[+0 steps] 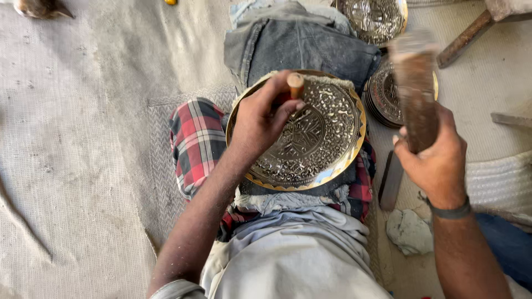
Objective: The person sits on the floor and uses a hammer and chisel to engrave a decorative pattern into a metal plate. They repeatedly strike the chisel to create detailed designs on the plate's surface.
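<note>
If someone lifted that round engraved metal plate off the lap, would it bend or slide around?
The engraved plate looks like rigid sheet metal, so it would probably keep its shape. Its shiny rim suggests a slippery grip. Resting on the folded cloth, it may shift less under the left hand.

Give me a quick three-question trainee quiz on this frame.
1. True or false: the left hand holds a wooden-handled tool over the engraved round plate.
2. What does the right hand grip? A) wooden mallet B) paintbrush C) cup
3. What lies just right of the engraved round plate?

Key: 1 true. 2 A. 3 a stack of similar plates.
</note>
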